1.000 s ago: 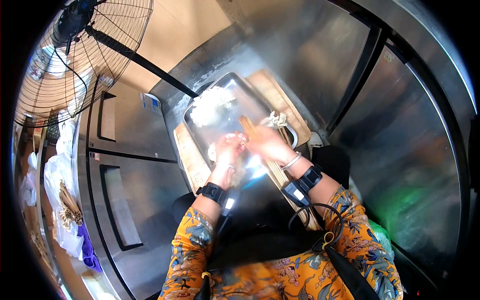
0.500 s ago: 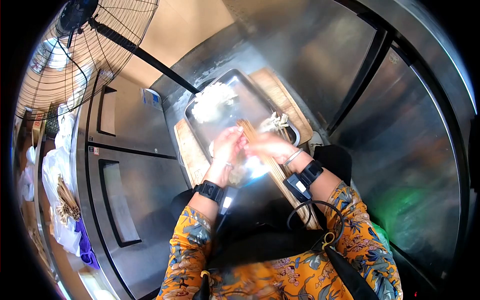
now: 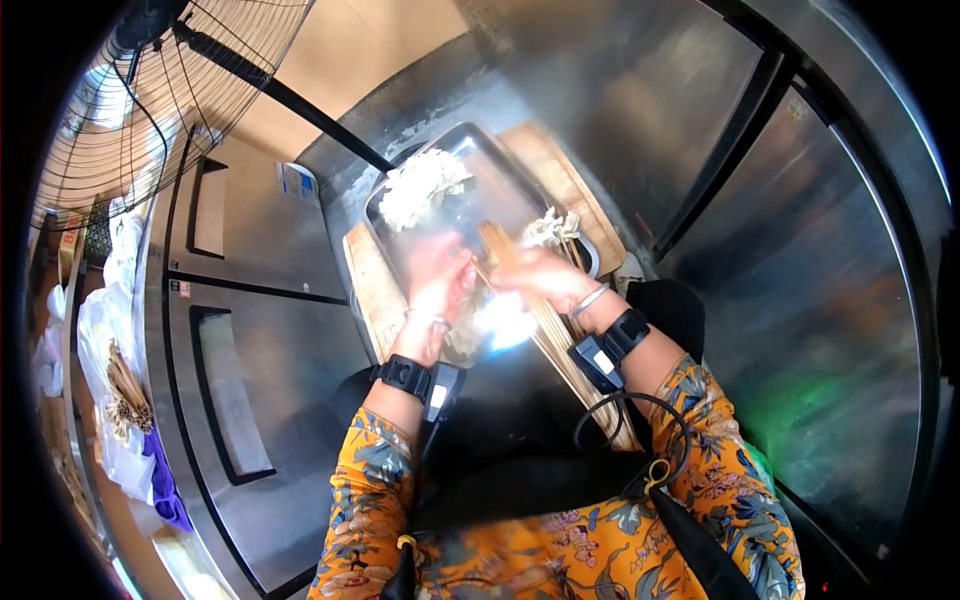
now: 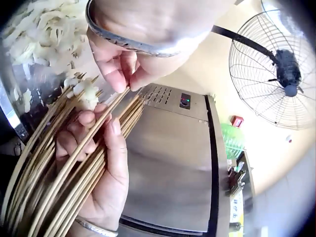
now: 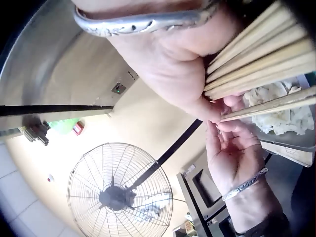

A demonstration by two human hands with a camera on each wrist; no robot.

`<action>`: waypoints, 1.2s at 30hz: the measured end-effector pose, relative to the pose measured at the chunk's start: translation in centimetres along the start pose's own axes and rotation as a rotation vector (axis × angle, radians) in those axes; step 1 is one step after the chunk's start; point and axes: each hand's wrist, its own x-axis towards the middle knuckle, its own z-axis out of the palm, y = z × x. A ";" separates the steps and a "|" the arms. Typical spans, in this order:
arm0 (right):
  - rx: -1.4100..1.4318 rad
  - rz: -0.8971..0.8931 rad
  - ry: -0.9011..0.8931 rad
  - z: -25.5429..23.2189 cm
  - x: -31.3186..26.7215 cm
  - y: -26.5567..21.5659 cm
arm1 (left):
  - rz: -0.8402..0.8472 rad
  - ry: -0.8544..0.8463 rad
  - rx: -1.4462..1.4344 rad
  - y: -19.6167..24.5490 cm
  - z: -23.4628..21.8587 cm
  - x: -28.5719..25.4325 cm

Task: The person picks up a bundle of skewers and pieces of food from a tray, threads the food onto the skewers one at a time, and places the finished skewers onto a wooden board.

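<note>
My right hand (image 3: 545, 278) grips a bundle of thin bamboo skewers (image 3: 560, 345), which slants back under my forearm. In the left wrist view, my left hand (image 4: 143, 54) pinches the end of one skewer (image 4: 106, 114) standing out from the bundle; the fingers of the right hand (image 4: 114, 168) curl round the rest. The same pinch by the left hand (image 5: 242, 158) shows in the right wrist view. Small white food pieces (image 4: 88, 94) sit by the skewer ends. Under the hands lies a metal tray (image 3: 490, 160) with a heap of ragged white food pieces (image 3: 425, 190).
Wooden boards (image 3: 565, 185) show beside the tray, and more pale pieces (image 3: 552, 228) lie at its right rim. A wire-caged fan (image 3: 200, 110) stands at left. Steel cabinets (image 3: 240, 380) flank both sides. A second skewer bundle (image 3: 128, 395) rests in plastic bags on the left shelf.
My left hand has shifted a little forward and left and is blurred now. The right hand keeps hold of the skewer bundle in nearly the same place. The head view has shifted slightly.
</note>
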 end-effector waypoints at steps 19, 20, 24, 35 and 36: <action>0.040 0.038 -0.004 -0.1 -0.7 -0.2 | 0.221 -0.056 1.857 -2.8 -1.9 -1.7; 0.020 0.039 -0.005 -0.2 -0.6 -0.2 | 0.218 -0.046 1.886 -3.0 -1.9 -1.6; -0.012 0.039 -0.020 -0.4 -0.3 0.3 | 0.142 -0.102 1.965 -2.7 -2.1 -1.1; -0.038 0.046 -0.002 0.0 -0.3 0.1 | -0.042 -0.032 0.463 -1.8 -6.3 -1.2; -0.018 0.035 -0.011 0.1 -0.3 0.2 | -0.015 -0.035 0.375 -1.8 -6.4 -0.9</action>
